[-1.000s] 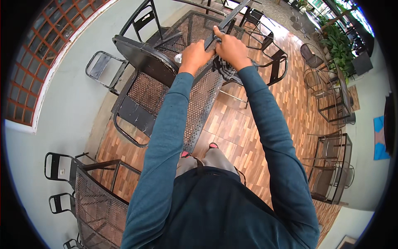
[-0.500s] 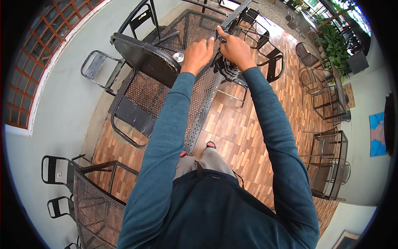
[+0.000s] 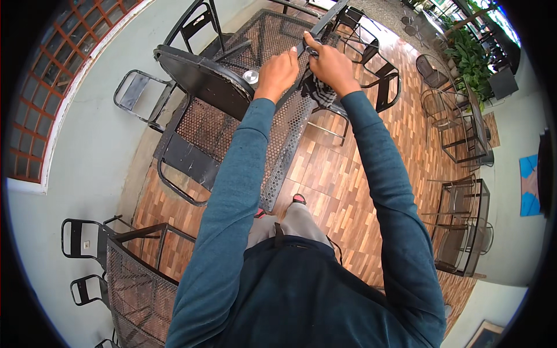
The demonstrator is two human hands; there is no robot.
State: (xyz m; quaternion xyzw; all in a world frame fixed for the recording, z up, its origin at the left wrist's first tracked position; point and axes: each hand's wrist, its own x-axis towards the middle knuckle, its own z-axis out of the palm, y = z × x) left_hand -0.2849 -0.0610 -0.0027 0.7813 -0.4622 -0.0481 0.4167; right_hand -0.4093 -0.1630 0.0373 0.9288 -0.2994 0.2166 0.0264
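Both my hands are out in front of me over a perforated metal table (image 3: 284, 133). My left hand (image 3: 277, 74) is closed, thumb up, at a long black metal bar (image 3: 328, 20) that slants up and away. Beside it my right hand (image 3: 333, 65) is closed on a black-and-white patterned cloth (image 3: 319, 91), pressed against the same bar; the cloth hangs below the fingers. What the bar belongs to, I cannot tell. A black metal chair (image 3: 203, 78) stands tipped on the tabletop, left of my left hand. A small clear glass dish (image 3: 250, 76) sits between them.
Black folding chairs (image 3: 139, 93) stand around the table, one (image 3: 386, 87) at its right. A second perforated table (image 3: 139, 290) is at lower left. Chairs and tables (image 3: 464, 226) line the right wall. Green plants (image 3: 467, 61) grow at the far right.
My right hand has shifted slightly down and right, and the cloth with it. The left hand has barely moved. The whole view has tilted a little.
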